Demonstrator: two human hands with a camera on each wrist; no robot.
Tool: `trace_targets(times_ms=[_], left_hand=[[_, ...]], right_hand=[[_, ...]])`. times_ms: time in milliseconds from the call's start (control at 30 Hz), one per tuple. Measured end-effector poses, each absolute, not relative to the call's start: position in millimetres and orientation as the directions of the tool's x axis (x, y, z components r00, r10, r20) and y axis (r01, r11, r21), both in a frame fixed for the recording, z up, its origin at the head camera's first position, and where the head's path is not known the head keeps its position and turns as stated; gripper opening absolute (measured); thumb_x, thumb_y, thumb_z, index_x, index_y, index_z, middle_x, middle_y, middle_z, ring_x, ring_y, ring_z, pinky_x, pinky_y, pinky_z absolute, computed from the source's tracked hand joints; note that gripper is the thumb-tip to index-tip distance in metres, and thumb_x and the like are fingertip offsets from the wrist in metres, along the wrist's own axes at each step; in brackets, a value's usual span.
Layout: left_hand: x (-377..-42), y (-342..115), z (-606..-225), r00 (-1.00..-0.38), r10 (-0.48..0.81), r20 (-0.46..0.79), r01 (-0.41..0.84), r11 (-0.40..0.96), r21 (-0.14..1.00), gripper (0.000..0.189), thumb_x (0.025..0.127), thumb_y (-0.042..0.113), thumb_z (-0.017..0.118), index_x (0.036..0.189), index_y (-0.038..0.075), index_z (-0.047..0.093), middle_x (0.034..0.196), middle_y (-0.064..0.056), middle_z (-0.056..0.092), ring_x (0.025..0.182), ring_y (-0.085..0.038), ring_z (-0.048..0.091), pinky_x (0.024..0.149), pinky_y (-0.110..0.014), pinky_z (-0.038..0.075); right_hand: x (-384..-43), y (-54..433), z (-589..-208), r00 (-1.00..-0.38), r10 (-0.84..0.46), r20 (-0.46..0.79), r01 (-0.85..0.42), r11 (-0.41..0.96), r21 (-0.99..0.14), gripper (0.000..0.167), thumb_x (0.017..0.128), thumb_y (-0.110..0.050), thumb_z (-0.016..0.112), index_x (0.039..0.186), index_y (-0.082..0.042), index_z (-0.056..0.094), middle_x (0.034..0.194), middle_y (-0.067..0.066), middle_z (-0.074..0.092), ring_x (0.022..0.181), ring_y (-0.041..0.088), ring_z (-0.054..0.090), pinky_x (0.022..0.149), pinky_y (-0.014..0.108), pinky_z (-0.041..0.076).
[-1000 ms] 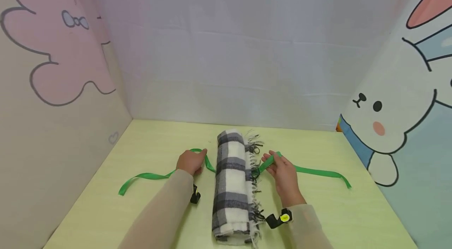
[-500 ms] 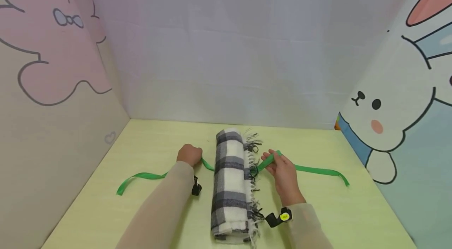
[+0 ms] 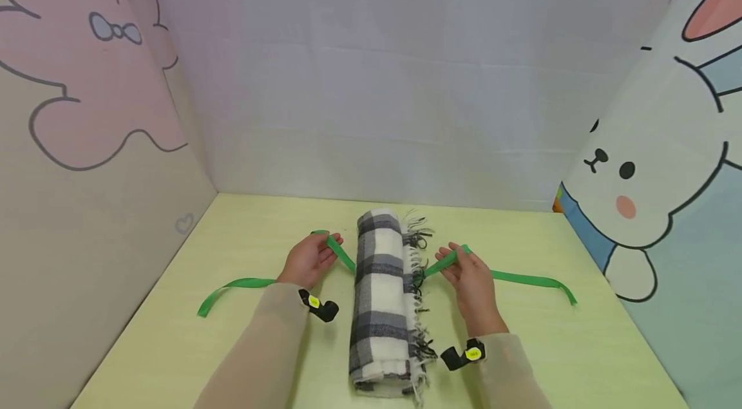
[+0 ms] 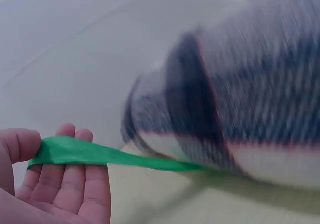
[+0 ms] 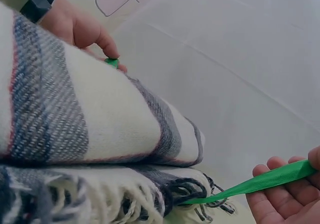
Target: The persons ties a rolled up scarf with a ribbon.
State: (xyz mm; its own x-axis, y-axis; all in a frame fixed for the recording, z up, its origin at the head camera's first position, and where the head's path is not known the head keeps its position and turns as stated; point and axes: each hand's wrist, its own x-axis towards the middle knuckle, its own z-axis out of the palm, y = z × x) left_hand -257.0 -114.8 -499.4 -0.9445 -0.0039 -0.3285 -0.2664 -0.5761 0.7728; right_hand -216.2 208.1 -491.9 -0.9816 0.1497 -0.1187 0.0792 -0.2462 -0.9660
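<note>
A rolled plaid scarf (image 3: 381, 306), white, grey and black with fringe along its right side, lies lengthwise on the table. A green ribbon (image 3: 342, 253) runs beneath it and comes out on both sides. Left of the roll, my left hand (image 3: 307, 259) pinches the ribbon between thumb and fingers, palm turned up, as the left wrist view shows with the ribbon (image 4: 75, 151) across the fingers. On the right, my right hand (image 3: 471, 280) pinches the other length of ribbon (image 5: 265, 180) under its thumb. The stretch under the scarf is hidden.
The pale yellow table (image 3: 266, 216) meets a white back wall (image 3: 371, 106). Cartoon-printed panels stand at both sides. One loose ribbon tail (image 3: 232, 285) trails left on the table, the other to the right. Each wrist carries a black camera mount.
My left hand has turned from back-up to palm-up, keeping the ribbon, which now slopes up from the scarf. My right hand has hardly moved.
</note>
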Motion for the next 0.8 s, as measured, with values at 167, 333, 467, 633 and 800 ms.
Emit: trace_targets(times_ms=[167,333,467,633,800], left_hand=[[-245,-120,-492,-0.936,0.043,-0.350,-0.266,-0.738,0.620,0.052,0.111,0.013,0.046,0.157,0.000,0.027,0.162,-0.023,0.033,0.145,-0.031,0.042,0.118,-0.039,0.035],[-234,-126,-486,-0.939,0.027,-0.344,-0.233,-0.786,0.573,0.054,0.112,0.013,0.044,0.162,0.002,0.025,0.162,-0.021,0.032,0.146,-0.031,0.039,0.122,-0.040,0.029],[-230,-128,-482,-0.950,-0.063,-0.307,-0.164,-0.734,0.659,0.047,0.113,0.016,0.043,0.156,-0.001,0.034,0.156,-0.025,0.039,0.143,-0.034,0.044,0.118,-0.040,0.036],[-230,-123,-481,-0.935,-0.236,-0.264,-0.073,-0.601,0.796,0.039,0.113,0.019,0.044,0.145,-0.004,0.046,0.145,-0.026,0.051,0.134,-0.035,0.054,0.107,-0.037,0.049],[-231,-117,-479,-0.910,-0.332,-0.248,0.027,-0.644,0.764,0.033,0.113,0.017,0.044,0.140,-0.002,0.048,0.134,-0.024,0.056,0.125,-0.031,0.061,0.105,-0.037,0.051]], right_hand=[[-217,212,-489,-0.978,0.158,-0.138,0.085,-0.299,-0.950,0.050,0.112,-0.034,0.046,0.149,0.001,0.048,0.147,0.028,0.051,0.119,0.021,0.067,0.101,0.034,0.053],[-215,215,-488,-0.974,0.174,-0.141,0.070,-0.362,-0.930,0.048,0.112,-0.029,0.046,0.148,0.003,0.047,0.141,0.025,0.055,0.120,0.024,0.066,0.101,0.035,0.053],[-214,215,-485,-0.975,0.183,-0.127,0.050,-0.377,-0.925,0.048,0.112,-0.027,0.046,0.147,0.005,0.047,0.140,0.027,0.055,0.119,0.024,0.067,0.102,0.035,0.052],[-215,212,-485,-0.976,0.206,-0.074,0.007,-0.309,-0.951,0.049,0.112,-0.030,0.047,0.145,0.005,0.050,0.142,0.030,0.053,0.117,0.023,0.068,0.099,0.034,0.054],[-216,207,-483,-0.967,0.251,0.035,-0.084,-0.189,-0.978,0.043,0.110,-0.033,0.050,0.135,0.002,0.058,0.130,0.025,0.061,0.113,0.023,0.070,0.095,0.034,0.057]])
